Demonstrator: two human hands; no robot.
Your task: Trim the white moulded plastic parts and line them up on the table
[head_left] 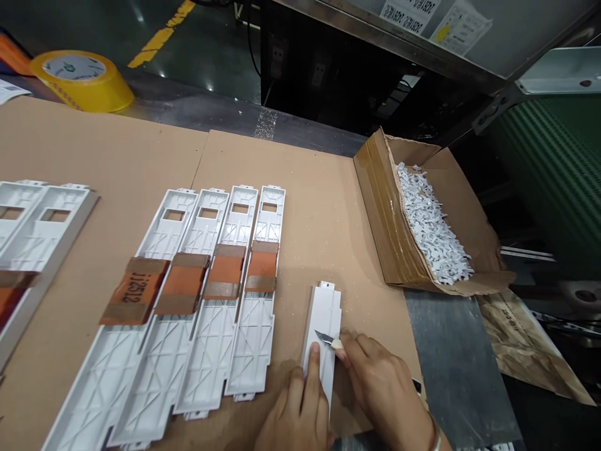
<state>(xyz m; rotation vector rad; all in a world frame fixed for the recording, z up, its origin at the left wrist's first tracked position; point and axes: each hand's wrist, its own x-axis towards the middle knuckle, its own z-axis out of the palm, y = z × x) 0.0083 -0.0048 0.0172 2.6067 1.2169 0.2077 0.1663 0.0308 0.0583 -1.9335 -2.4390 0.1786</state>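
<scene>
A narrow white plastic part lies smooth face up on the cardboard in front of me. My left hand holds it down, one fingertip pressed on its face and other fingers at its left side. In my right hand is a craft knife, its pointed blade just over the part's face. Whether the blade touches the plastic I cannot tell. To the left, several white plastic panels lie ribbed side up in a row, orange and brown strips across their middles.
A cardboard box of small white plastic pieces stands at the right, beside a green conveyor belt. Yellow tape sits at the back left. More white panels lie at the left edge, on cardboard sheeting.
</scene>
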